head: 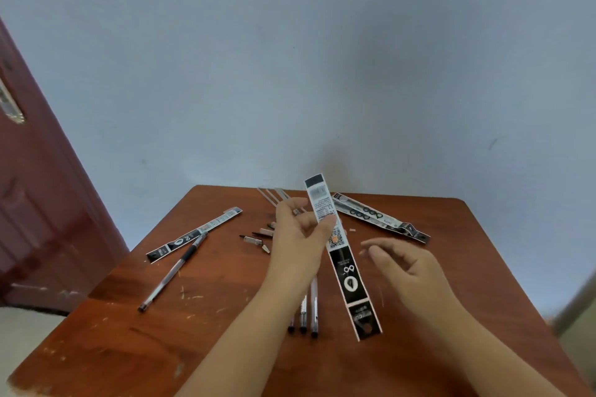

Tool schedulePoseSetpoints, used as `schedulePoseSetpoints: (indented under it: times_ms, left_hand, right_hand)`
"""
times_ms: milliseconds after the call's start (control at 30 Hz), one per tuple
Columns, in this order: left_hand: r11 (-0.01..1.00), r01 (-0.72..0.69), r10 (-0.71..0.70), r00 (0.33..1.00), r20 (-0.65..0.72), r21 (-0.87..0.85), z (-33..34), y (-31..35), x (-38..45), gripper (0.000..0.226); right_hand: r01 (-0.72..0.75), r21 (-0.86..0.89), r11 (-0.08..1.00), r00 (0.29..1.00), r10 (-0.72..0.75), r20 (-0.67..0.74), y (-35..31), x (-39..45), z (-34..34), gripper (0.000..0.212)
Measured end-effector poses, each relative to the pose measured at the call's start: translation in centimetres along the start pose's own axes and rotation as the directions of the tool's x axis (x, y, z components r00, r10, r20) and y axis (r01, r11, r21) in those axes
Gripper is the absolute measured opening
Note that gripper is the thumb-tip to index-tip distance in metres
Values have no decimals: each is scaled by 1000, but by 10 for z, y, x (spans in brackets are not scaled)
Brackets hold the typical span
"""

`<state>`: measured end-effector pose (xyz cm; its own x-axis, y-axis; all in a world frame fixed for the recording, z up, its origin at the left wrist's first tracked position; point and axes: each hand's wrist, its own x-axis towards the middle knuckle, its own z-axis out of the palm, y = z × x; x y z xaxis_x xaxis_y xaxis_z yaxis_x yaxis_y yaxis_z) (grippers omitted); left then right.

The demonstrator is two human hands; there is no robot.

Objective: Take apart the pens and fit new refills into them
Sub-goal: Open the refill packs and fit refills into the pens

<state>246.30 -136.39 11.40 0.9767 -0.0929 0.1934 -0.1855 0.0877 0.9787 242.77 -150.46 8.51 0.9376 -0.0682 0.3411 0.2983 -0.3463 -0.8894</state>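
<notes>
Refill packet (pixel 335 242) is pinched in left hand (pixel 300 235); right hand (pixel 403 263) is loose, empty. Pens (pixel 304 313) at centre are judged unfilled.

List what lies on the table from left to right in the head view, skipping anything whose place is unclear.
Refill packet on the left → assembled pen → small loose pen parts → left hand → held refill packet → right hand.

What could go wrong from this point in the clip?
The refill packet is pinched only by the left hand, so it could slip. The right hand hovers open above the table. Either forearm might sweep the small pen parts or the pens underneath.
</notes>
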Motion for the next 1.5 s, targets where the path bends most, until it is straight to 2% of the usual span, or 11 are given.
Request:
schedulePoseSetpoints:
  times_ms: [167,300,400,533,667,767,867,1033,1167,1400,1500]
  left_hand:
    - [952,-140,59,957,286,272,-5,-1,4,26]
    - [877,-193,0,916,401,440,-4,-8,5,26]
    - [832,-247,-12,887,462,497,-1,-14,6,26]
    - [590,-457,138,870,474,666,4,-27,11,16]
    - [394,-581,304,814,496,712,-1,-45,11,30]
    - [397,-601,337,799,499,694,-10,-53,10,38]
    - [386,-614,356,788,502,689,-16,-54,10,37]
    - [442,-609,403,791,461,659,-21,-54,13,38]
    - [464,-589,418,804,423,662,-25,-55,14,37]
    - [421,-645,450,759,471,637,-22,-58,14,31]
    - [426,-660,460,747,480,619,-23,-59,14,30]
  right_hand:
    - [74,66,995,985,-63,-161,2,8,-18,30]
    - [59,123,991,992,-45,-115,3,10,-25,27]
    - [37,43,998,998,-34,-51,6,10,-27,34]
    - [17,-20,1000,997,-18,-75,15,12,-23,36]
    - [2,-70,998,999,-4,-33,18,13,-23,35]
    - [57,-129,990,997,-49,66,20,13,-25,29]
    - [124,-105,987,985,-110,134,19,11,-24,7]
    - [224,-281,933,972,-235,-2,25,11,-20,11]
    - [232,-308,923,963,-262,-61,31,12,-17,16]
    - [99,-143,985,993,-106,-43,27,12,-14,15]
    - [-7,-42,999,998,9,59,25,11,-18,30]
